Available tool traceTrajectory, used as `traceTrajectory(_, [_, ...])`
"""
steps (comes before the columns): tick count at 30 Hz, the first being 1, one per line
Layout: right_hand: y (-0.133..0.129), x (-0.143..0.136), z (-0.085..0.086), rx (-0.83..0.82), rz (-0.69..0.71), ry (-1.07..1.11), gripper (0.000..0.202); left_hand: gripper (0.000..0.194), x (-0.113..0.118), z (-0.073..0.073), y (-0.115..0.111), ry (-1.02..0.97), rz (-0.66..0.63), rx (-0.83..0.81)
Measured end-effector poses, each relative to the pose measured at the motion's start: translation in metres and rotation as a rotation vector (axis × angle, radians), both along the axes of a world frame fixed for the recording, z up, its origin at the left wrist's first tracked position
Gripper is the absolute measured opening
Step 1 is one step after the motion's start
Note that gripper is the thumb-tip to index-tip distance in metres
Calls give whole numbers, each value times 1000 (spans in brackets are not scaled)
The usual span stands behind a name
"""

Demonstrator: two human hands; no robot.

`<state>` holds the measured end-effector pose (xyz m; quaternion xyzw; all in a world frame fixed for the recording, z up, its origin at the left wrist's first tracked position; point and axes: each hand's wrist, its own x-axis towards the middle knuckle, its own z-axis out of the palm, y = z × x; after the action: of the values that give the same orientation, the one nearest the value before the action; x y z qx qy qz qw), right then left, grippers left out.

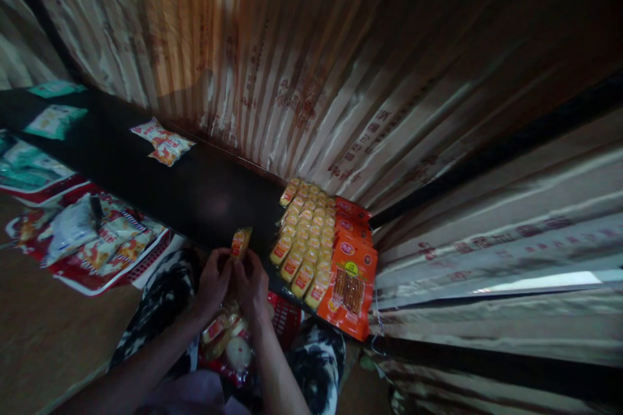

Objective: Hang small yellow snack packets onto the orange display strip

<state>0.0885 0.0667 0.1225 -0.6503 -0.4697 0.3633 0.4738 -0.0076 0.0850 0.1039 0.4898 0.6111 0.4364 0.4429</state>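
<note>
A small yellow snack packet (240,243) with a red label is pinched upright between both hands, over the front edge of a long black table (214,191). My left hand (214,279) grips its lower left side with closed fingers. On the other side, my right hand (252,280) holds the packet's lower right. Rows of similar yellow packets (306,233) lie on the table to the right, beside orange snack bags (351,272). Below my wrists, between the legs, a red basket (287,318) contains more yellow packets and a round whitish item (238,354).
A red basket (150,262) of white and orange snack bags stands at the left, with another basket of green packets (29,165) beyond. White-orange bags (168,142) and pale green ones (56,121) lie on the table. A striped sheet wall (272,65) rises behind.
</note>
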Motion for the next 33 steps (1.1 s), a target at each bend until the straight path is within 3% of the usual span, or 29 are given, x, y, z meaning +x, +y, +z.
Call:
traceTrajectory(7, [6, 5, -3, -12, -36, -351, 33, 32, 3, -7, 17, 117, -36, 106])
traceTrajectory(14, [26, 19, 21, -167, -18, -667, 49, 28, 11, 5, 42, 174, -128, 165])
traceTrajectory(19, [49, 29, 32, -83, -7, -613, 40, 26, 24, 8, 65, 154, -115, 212])
traceTrajectory(26, [81, 42, 25, 28, -85, -599, 33, 26, 47, -11, 104, 4, -161, 238])
traceTrajectory(33, [101, 50, 15, -83, -113, -459, 20, 23, 59, -24, 121, 126, -232, 199])
